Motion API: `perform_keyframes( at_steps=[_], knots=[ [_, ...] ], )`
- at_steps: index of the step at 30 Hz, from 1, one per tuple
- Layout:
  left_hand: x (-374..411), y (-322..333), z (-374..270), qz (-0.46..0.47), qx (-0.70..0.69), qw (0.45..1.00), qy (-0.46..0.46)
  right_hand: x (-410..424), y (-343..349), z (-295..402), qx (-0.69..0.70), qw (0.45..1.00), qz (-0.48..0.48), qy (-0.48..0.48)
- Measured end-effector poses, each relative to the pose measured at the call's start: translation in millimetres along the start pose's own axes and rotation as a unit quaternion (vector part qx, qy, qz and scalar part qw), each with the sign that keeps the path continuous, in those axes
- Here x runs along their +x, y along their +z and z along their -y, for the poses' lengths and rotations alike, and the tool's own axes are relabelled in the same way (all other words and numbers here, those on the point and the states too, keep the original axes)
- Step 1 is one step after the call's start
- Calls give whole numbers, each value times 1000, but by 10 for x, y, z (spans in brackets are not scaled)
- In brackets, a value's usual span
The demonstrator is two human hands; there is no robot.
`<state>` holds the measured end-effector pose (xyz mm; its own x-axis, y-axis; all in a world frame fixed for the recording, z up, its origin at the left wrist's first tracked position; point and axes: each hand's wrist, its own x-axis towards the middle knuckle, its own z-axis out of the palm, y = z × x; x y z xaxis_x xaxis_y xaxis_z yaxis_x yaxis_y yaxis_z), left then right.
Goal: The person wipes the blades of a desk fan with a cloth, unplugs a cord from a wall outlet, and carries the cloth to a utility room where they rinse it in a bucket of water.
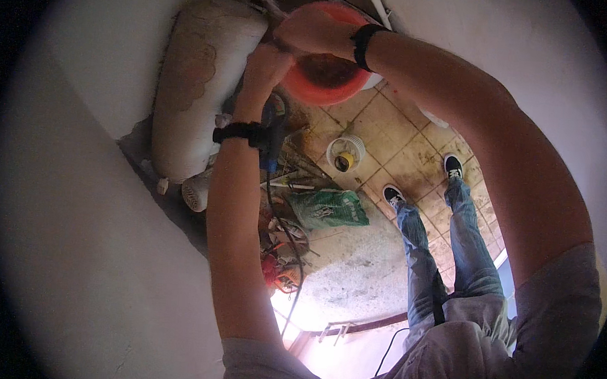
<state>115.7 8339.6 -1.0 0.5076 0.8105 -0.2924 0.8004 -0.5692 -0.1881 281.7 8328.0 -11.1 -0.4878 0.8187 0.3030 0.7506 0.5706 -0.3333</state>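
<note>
My left hand (pixel 267 69) and my right hand (pixel 314 33) come together at the top of the view, each wearing a black wristband. They are over the left side of an orange-red basin (pixel 323 94) with dark contents. The fingers of my right hand are curled, and a dark, thin shape shows where the hands meet; whether either hand grips it is hidden. Close by my left hand lies a large whitish cylindrical tank (pixel 222 77) with a brown stain. Beneath my left wrist a blue and black corded tool (pixel 270 154) is partly hidden by the forearm.
A clear plastic tub (pixel 358 146) holding a yellow ring-shaped item (pixel 344 162) is on the stained tile floor (pixel 388 137). Nearby lie a green printed bag (pixel 328 210) and mixed clutter (pixel 283 240). A black cord (pixel 294 245) trails down past my left arm. A white pipe (pixel 378 7) runs behind the basin.
</note>
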Motion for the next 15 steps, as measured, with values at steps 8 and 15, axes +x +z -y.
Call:
perform_keyframes(
  at_steps=[8, 15],
  knots=[
    [-540, -13, -260, 1, -428, 885, -185, -496, -91, 183, 75, 997, -35, 10],
    [130, -2378, -147, -555, -445, 699, -78, -773, -56, -359, 57, 957, -32, 281]
  ],
)
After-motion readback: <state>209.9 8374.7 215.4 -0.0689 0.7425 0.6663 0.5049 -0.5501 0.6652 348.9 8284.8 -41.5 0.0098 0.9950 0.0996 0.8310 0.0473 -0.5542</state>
